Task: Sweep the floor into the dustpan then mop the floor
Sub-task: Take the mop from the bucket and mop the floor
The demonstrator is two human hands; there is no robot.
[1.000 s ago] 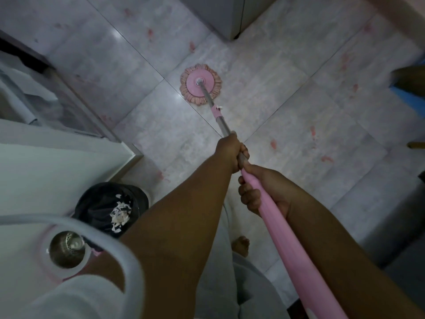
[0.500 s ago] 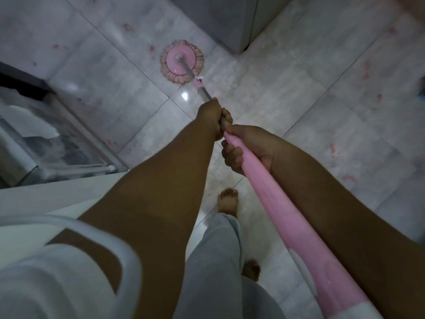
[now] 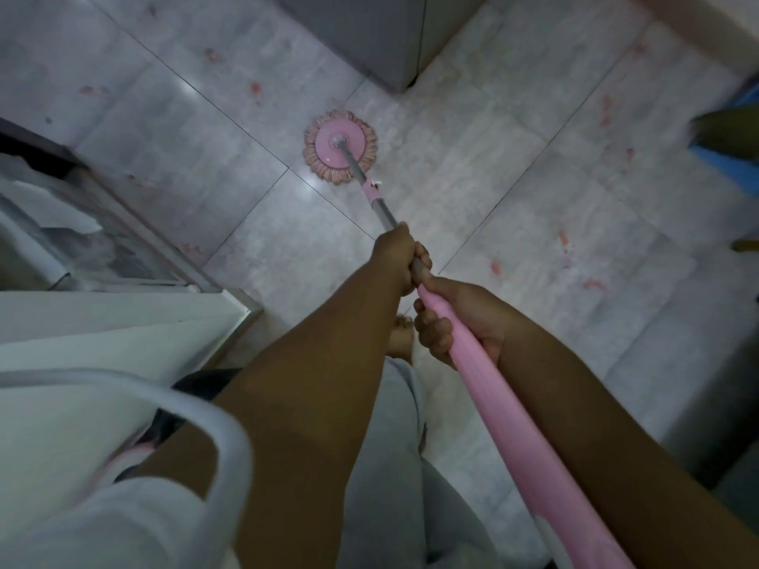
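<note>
A pink mop runs from the lower right up to the middle of the view. Its round pink mop head (image 3: 340,147) lies flat on the pale tiled floor (image 3: 513,207), near a tile joint. My left hand (image 3: 400,256) is wrapped around the grey metal part of the mop handle (image 3: 380,205). Just behind it, my right hand (image 3: 456,318) grips the thick pink part of the handle (image 3: 505,412). Both arms reach forward and down. No broom or dustpan is in view.
A grey cabinet corner (image 3: 369,39) stands just beyond the mop head. A white appliance (image 3: 82,334) with a glass-fronted part (image 3: 102,240) fills the left. My bare foot (image 3: 400,336) is under my hands. Blue and dark objects (image 3: 735,149) sit at the right edge.
The mop head has been pulled back from near the cabinet corner toward me and to the right along the floor. Both hands keep the same grip on the handle.
</note>
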